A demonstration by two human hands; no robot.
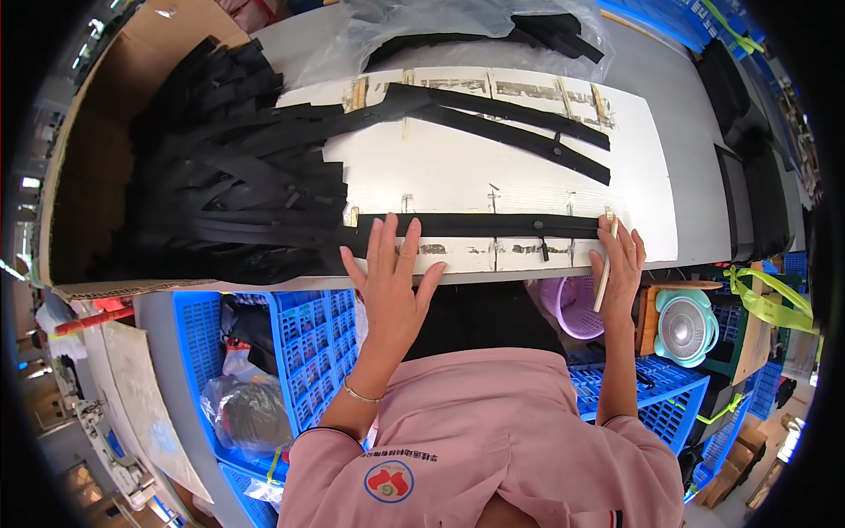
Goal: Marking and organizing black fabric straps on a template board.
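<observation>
A black fabric strap (pixel 475 225) with a small dark round piece on it lies straight along the near part of a white marked board (pixel 519 191). My left hand (pixel 393 268) rests flat with fingers spread, its fingertips touching the strap's left part. At the strap's right end, my right hand (pixel 621 268) is closed around a slim pale pen-like stick (pixel 604 280), held upright against the fingers; its exact kind is unclear. Two more black straps (pixel 519 141) fan out farther back on the board. Their left ends run toward a large heap of black straps (pixel 238 189).
An open cardboard box (pixel 92 158) surrounds the heap's left side. Clear plastic wrap (pixel 440 40) with black pieces lies at the back. Black items (pixel 757 167) stand at the table's right. Below the edge are blue crates (pixel 312 343), a purple basket (pixel 576 308) and a small fan (pixel 687 327).
</observation>
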